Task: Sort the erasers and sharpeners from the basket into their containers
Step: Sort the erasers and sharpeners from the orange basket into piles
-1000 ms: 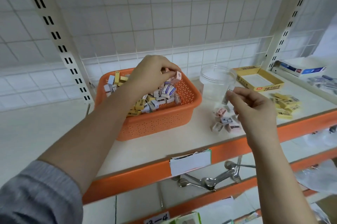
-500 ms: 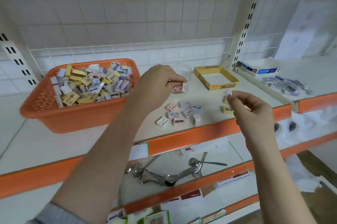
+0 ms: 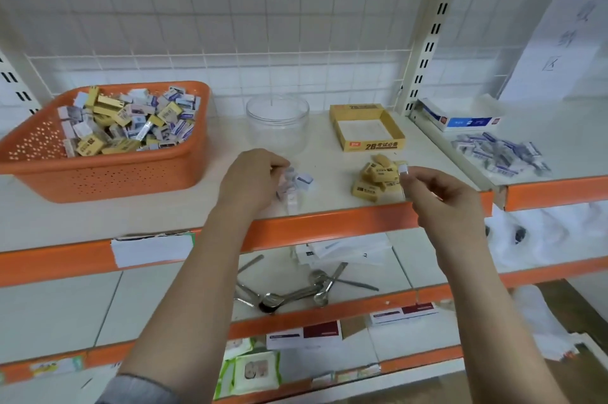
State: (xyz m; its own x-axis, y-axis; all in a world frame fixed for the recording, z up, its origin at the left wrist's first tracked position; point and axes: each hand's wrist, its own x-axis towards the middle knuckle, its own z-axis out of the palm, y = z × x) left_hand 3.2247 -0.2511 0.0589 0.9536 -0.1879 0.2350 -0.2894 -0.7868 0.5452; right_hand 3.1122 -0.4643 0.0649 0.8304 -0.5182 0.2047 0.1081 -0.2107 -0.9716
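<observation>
Just in front of the clear jar [image 3: 278, 122], our left hand [image 3: 251, 179] curls low over the small pile of pale sharpeners [image 3: 294, 184]; whether it grips one we cannot tell. Right of the jar, our right hand [image 3: 437, 196] pinches a small piece [image 3: 403, 170] above the yellow erasers [image 3: 378, 178], before their yellow box [image 3: 368, 143], so it is the nearer hand to that box.

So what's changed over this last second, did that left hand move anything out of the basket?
The left hand carried a small pink-and-white piece from the orange basket rightwards and down to the little white pile on the shelf; whether it has let go is hidden. The right hand keeps pinching its small white piece. Clear jar and yellow box stay empty.
</observation>
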